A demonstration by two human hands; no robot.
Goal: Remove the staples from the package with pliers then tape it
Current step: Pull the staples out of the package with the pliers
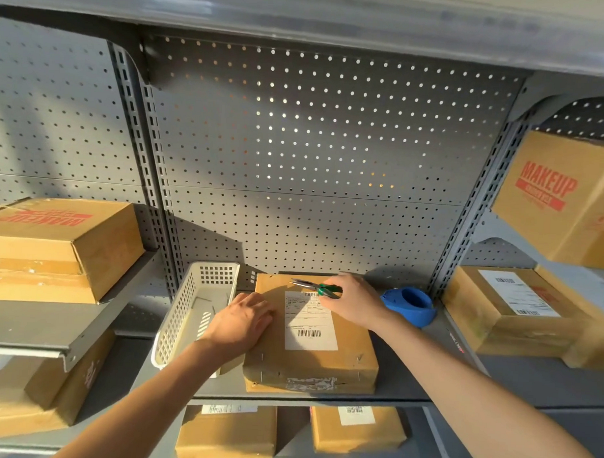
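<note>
A flat brown package (344, 353) with a white shipping label lies on the grey shelf. Small staples show along its near edge and corners. My left hand (242, 321) rests flat on the package's left edge with fingers spread. My right hand (354, 301) is over the far right part of the package and holds green-handled pliers (317, 288), whose metal jaws point left above the far edge. A blue tape dispenser (411, 304) sits on the shelf just right of the package.
A white perforated basket (195, 314) stands tilted left of the package. Cardboard boxes sit on the left shelf (60, 247), the right shelf (510, 311), an upper right shelf (565, 197) and the shelf below (226, 431). A pegboard wall (313, 160) closes the back.
</note>
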